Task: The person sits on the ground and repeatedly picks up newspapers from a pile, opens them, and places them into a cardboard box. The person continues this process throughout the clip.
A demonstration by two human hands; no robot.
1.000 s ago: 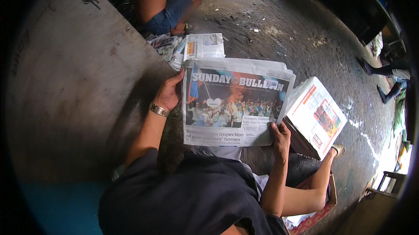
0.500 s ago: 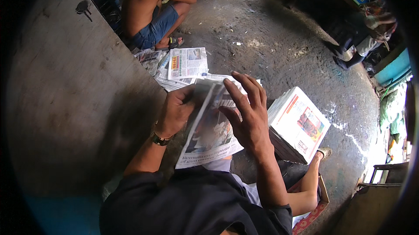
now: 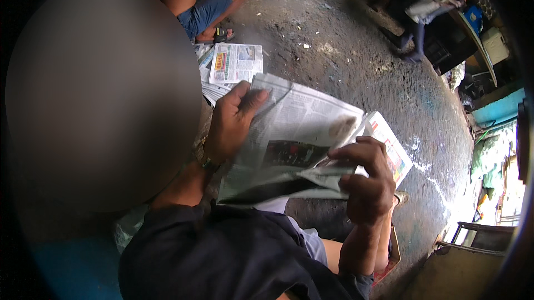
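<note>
A newspaper sheet (image 3: 311,112) is held up in front of my body, its lower part bent and slightly smeared by motion. My left hand (image 3: 231,122) pinches its upper left edge between thumb and fingers. At the right edge my right hand (image 3: 370,183) has its fingers curled on the paper, near a fold. Behind that hand, a thick newspaper stack (image 3: 396,158) shows only in part. More loose newspapers (image 3: 238,63) lie on the floor beyond my left hand.
A person (image 3: 203,8) squats at the far left by the loose papers. Another person (image 3: 431,10) is on foot at the far right, near a dark table. A large blurred grey shape (image 3: 105,99) covers the left side. A red-edged box (image 3: 386,269) sits by my right leg.
The sheet has turned and spread out to the right. My right hand has moved right and down and closed on its edge. The far-right person has shifted left; the grey blur is new.
</note>
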